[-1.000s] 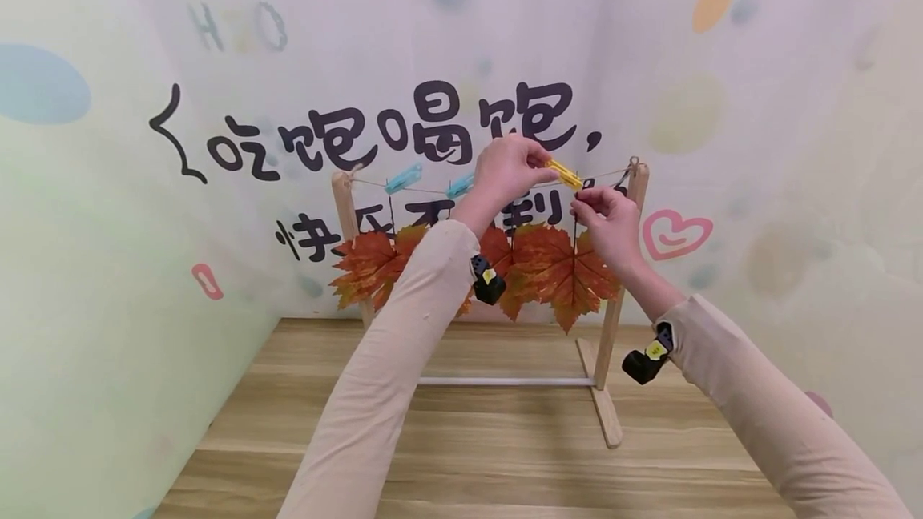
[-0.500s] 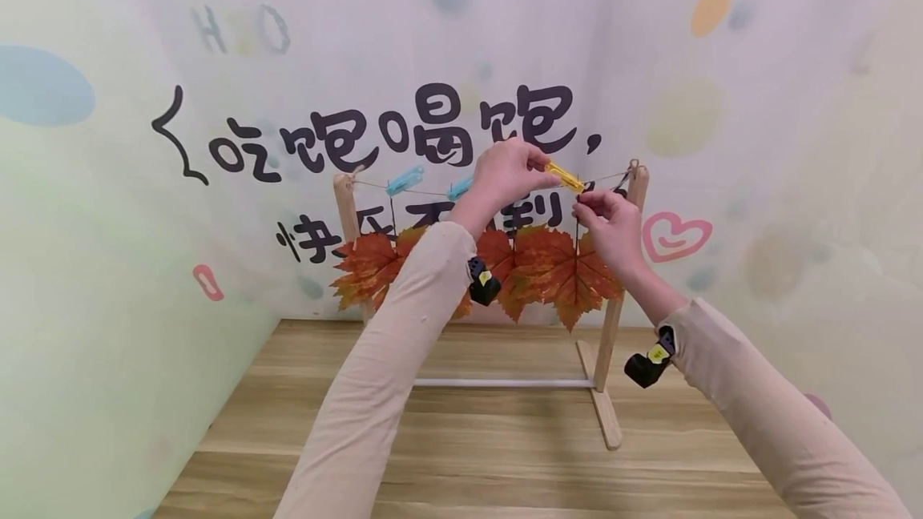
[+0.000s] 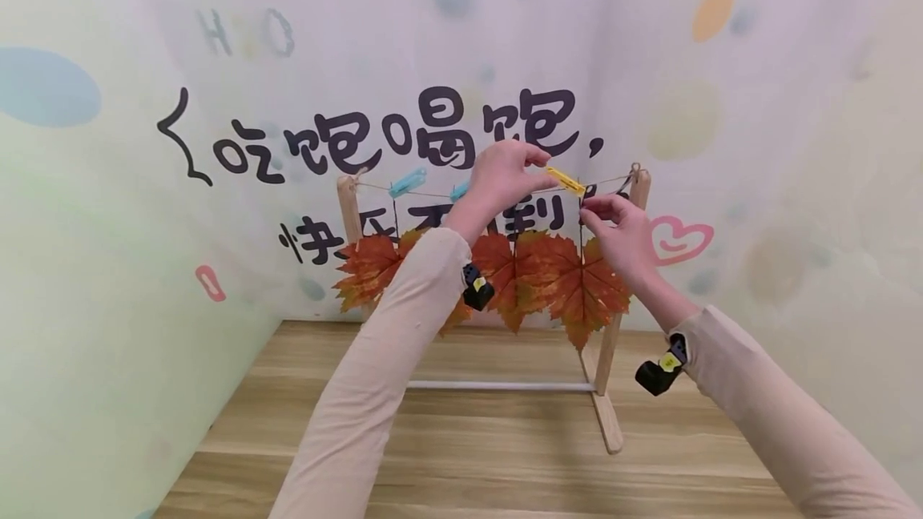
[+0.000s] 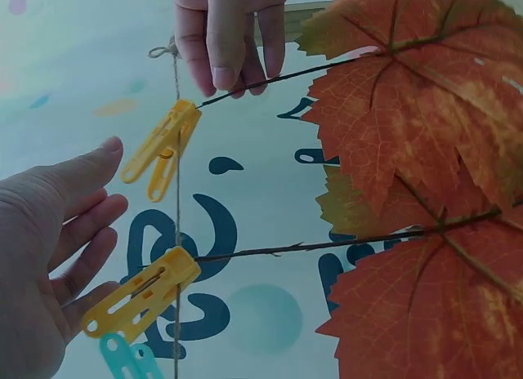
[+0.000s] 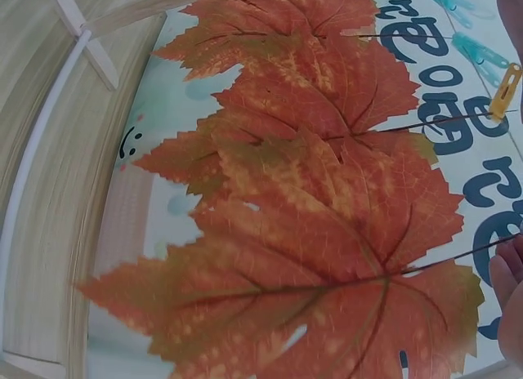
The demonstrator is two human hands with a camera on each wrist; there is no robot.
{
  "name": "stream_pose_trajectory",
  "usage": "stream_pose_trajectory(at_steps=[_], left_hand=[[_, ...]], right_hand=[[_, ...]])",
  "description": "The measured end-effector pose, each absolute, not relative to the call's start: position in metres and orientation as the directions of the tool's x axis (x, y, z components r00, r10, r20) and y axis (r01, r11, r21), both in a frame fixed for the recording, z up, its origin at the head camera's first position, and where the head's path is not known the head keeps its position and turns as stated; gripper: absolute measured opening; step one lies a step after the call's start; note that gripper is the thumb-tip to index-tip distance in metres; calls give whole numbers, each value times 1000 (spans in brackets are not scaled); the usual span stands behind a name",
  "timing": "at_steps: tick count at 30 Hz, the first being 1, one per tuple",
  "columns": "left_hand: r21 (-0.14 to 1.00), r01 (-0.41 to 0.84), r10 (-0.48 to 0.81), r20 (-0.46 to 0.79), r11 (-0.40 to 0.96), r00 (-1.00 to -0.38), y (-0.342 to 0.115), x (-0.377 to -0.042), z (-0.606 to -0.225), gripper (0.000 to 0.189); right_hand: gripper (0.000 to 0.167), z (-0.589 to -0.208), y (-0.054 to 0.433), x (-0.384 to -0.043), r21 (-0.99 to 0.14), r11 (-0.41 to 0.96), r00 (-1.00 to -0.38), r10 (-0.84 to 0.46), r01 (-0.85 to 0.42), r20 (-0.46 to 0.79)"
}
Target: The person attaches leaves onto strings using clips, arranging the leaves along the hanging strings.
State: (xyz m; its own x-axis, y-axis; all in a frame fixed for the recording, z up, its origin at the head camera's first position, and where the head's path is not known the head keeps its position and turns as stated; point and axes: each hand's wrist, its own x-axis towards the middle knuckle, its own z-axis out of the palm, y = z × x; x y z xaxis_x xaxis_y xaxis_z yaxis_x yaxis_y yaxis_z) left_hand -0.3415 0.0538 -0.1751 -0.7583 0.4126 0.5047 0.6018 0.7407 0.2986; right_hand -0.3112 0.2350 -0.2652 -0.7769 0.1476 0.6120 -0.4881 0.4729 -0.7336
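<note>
In the head view, my left hand (image 3: 505, 175) is at the upper end of a yellow clothespin (image 3: 566, 182). The left wrist view shows its thumb and fingers spread apart, just off that clothespin (image 4: 163, 150). The clothespin grips the twine line and the dark stem (image 4: 306, 71) of the rightmost red-orange maple leaf (image 3: 581, 287). My right hand (image 3: 622, 231) is just below the clothespin, its loosely bent fingertips against the stem (image 5: 466, 254) without a pinch. A second yellow clothespin (image 4: 143, 293) holds the neighbouring leaf (image 4: 441, 305); my left hand hides it in the head view.
Two teal clothespins (image 3: 409, 182) hold leaves farther left on the twine (image 3: 371, 184). Wooden posts (image 3: 609, 351) stand at both ends, joined low down by a white bar (image 3: 497, 385). The frame stands on a wood-grain table (image 3: 461, 463) before a printed backdrop (image 3: 360, 38).
My right hand has shifted slightly right and down, loosening from the stem. The rightmost leaf hangs a little lower. My left fingers have parted from the yellow clothespin.
</note>
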Motion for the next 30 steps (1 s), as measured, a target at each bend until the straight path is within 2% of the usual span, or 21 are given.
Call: stream_pose_trajectory(at_steps=[7,17,24,30], left_hand=[[250,664,437,584,705,-684,43,-334,-179,36],[225,740,458,662,633,-593,23,-320,-192,28],[155,795,468,736,587,-489,3,-311,-210,22],[138,806,485,736,576,-472,-15,-307,-229,21]], right_hand=[[21,-265,242,-304,-677,500,-731,122,-539,672],[27,-278,252,-288,-676,526,-776,48,-516,629],[25,-293,257,-276,-666,531,-782,10,-525,624],[20,-298,258,-263,-643,556,-770,7,-527,638]])
